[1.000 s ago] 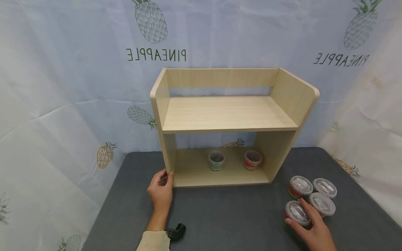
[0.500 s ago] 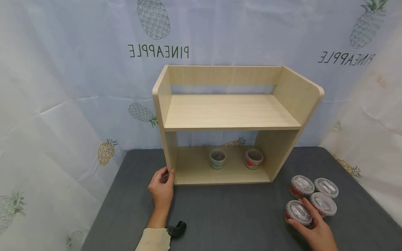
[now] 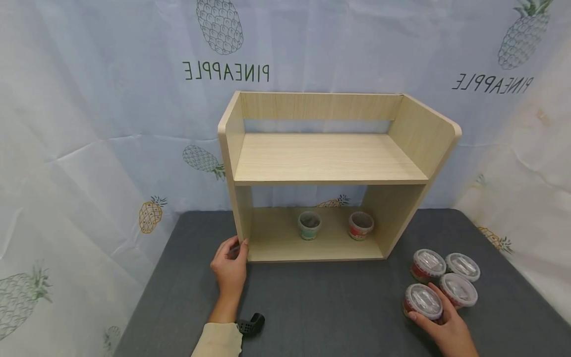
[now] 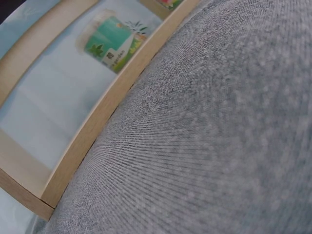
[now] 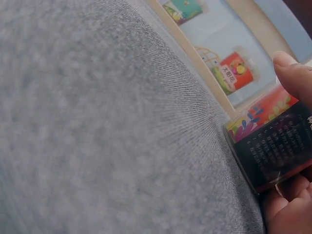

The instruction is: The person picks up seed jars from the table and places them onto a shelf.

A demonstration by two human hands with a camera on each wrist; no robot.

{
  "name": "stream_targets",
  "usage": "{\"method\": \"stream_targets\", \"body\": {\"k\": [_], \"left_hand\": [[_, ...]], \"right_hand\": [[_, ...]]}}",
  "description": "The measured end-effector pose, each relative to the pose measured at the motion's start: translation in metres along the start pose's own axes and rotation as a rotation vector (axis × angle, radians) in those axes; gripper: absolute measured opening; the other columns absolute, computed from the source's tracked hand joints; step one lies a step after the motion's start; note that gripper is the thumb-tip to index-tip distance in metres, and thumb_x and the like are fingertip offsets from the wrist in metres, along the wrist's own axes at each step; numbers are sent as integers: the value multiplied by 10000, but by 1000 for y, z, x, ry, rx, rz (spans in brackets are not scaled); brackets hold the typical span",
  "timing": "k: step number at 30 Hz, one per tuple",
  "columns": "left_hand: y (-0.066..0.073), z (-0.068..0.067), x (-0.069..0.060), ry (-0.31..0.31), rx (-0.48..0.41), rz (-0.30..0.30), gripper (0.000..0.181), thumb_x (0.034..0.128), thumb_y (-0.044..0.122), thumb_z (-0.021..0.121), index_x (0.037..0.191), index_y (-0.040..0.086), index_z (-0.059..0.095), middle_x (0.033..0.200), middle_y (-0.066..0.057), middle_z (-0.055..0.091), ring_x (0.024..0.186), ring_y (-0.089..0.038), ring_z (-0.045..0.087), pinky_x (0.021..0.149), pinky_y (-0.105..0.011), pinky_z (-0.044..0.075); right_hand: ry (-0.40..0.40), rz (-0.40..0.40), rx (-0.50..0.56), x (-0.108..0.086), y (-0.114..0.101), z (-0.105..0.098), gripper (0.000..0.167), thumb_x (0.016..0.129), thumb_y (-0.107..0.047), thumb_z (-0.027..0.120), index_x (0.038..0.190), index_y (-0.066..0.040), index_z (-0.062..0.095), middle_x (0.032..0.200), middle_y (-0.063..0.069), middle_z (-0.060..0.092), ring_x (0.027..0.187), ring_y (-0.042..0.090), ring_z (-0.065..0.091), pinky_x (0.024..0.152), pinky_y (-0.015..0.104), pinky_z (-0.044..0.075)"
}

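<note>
My left hand (image 3: 229, 265) holds the bottom front corner of the wooden shelf's (image 3: 332, 258) left side panel, thumb at the front edge. At the right, my right hand (image 3: 448, 327) grips a lidded plastic cup (image 3: 423, 301) between thumb and fingers. The right wrist view shows that cup's printed label (image 5: 273, 141), red and black. Just behind it, on the table, sit more lidded cups: one with a red label (image 3: 428, 266), two others (image 3: 463, 267) beside it. On the lower shelf board stand a green-labelled cup (image 3: 309, 225) and a red-labelled cup (image 3: 360, 226).
A dark grey cloth (image 3: 321, 307) covers the table. The shelf's upper board (image 3: 330, 157) is bare. Behind and at the sides hangs a pale curtain (image 3: 111, 99) with printed pineapples. A black strap piece (image 3: 252, 325) sits at my left wrist.
The head view has shifted slightly, so the scene sits a little higher and further right. Both hands keep their places on the shelf and the cup.
</note>
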State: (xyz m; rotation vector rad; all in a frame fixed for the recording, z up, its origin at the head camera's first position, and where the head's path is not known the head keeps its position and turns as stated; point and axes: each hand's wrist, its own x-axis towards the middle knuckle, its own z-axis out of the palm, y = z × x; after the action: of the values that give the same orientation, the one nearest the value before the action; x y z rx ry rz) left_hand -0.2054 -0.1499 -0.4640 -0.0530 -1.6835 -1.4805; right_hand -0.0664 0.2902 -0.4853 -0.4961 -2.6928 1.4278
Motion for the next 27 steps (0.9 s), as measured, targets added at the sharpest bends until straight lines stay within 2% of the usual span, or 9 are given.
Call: {"method": "stream_targets", "body": {"k": [6,12,18,21,24,27], "left_hand": [[-1,0,0,8,22,20,170,788,-61,777,952,-78,733,916,-209,706,869,-69,665,666,-427,601],[0,0,0,14,15,24,177,776,-75,778,946,-89,730,913,-213,708,851,-103,673,661,-321,610],[2,2,2,16,-2,30,177,766,-92,778,935,-105,726,913,-229,706,818,-133,684,660,-251,604],[4,1,3,12,-11,24,177,769,-90,777,937,-108,724,915,-232,706,807,-179,690,663,-220,598],[4,1,3,11,-7,19,176,773,-90,773,943,-102,726,914,-227,706,808,-222,691,660,-216,596],[3,-1,1,13,-6,16,178,774,-91,771,947,-100,727,911,-224,707,803,-224,692,660,-205,593]], "right_hand": [[23,6,-34,1,1,1,913,864,-323,773,1523,4,230,1360,240,470,891,-230,420,684,51,438],[4,76,-45,1,-1,-1,971,848,-430,765,1520,11,220,1430,273,438,867,-237,401,687,65,438],[-2,106,-47,3,-10,3,954,858,-466,742,1531,-25,230,1416,290,455,828,-216,444,686,114,494],[7,36,-46,4,-18,9,902,875,-417,740,1530,-37,249,1390,299,478,840,-200,467,682,133,505],[29,-87,-42,6,-32,20,819,883,-343,750,1497,-30,307,1350,285,515,880,-183,491,679,131,508],[34,-214,18,12,-52,35,757,873,-238,769,1470,-26,355,1307,270,549,924,-154,523,692,123,516]]}}
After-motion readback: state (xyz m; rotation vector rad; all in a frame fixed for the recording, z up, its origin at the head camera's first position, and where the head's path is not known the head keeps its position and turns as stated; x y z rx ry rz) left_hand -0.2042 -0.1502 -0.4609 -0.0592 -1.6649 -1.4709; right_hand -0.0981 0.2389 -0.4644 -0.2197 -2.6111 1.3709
